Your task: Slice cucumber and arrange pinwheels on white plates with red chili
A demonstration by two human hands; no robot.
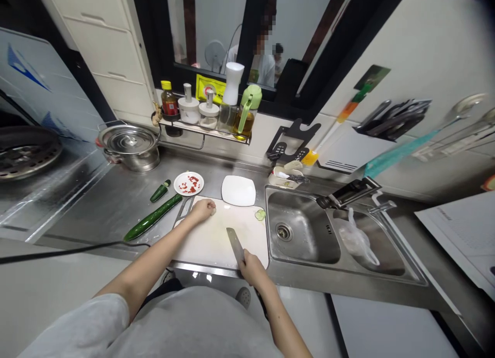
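My right hand (pixel 250 267) is closed round the handle of a knife (pixel 235 244), whose blade lies over the white cutting board (pixel 224 239). My left hand (pixel 201 211) rests at the board's far left corner with its fingers curled on a small pale piece, perhaps garlic (pixel 212 211). A few cucumber slices (pixel 260 214) lie at the board's far right edge. A long cucumber (pixel 152 217) and a short cut piece (pixel 160 191) lie on the steel counter to the left. Beside them stands a small plate of chopped red chilli (pixel 188 183).
An empty white square plate (pixel 238 190) sits behind the board. A sink (pixel 305 231) with a plastic bag (pixel 358 239) lies to the right. A lidded steel pot (pixel 129 145) and a rack of condiment bottles (pixel 211 113) stand at the back. Utensils hang on the right wall.
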